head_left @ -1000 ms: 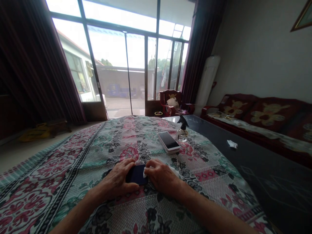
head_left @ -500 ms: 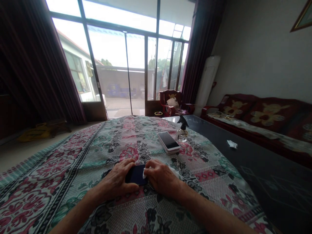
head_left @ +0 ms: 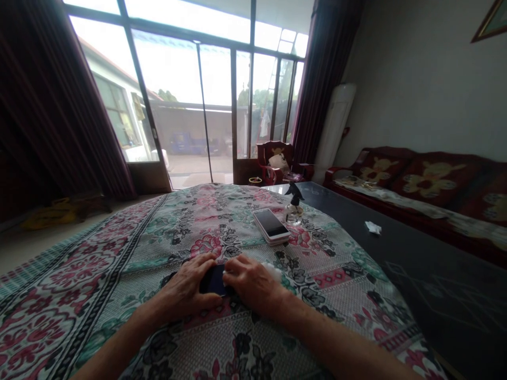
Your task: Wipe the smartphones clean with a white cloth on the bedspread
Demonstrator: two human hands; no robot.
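A dark smartphone (head_left: 212, 279) lies flat on the patterned tablecloth (head_left: 158, 253). Its left end sits in the grip of my left hand (head_left: 186, 287), thumb along the near edge and fingers along the far one. My right hand (head_left: 251, 282) is closed on a white tissue (head_left: 273, 272) and presses on the phone's right part, hiding it. Most of the tissue is covered by the fingers; some sticks out behind the knuckles. Beyond my hands rests a stack of white phones (head_left: 271, 224), the top one with a dark screen. Beside it stands a clear spray bottle (head_left: 294, 214) with a black trigger head.
A dark table surface (head_left: 420, 285) extends on the right, with a crumpled white tissue (head_left: 373, 228) on it. A wooden sofa (head_left: 431, 182) stands along the right wall, an armchair (head_left: 275, 161) near the glass doors (head_left: 190, 116).
My right hand, with the tissue, has slid left over the phone, closer to my left hand. My left hand keeps its grip. The whole view has shifted slightly.
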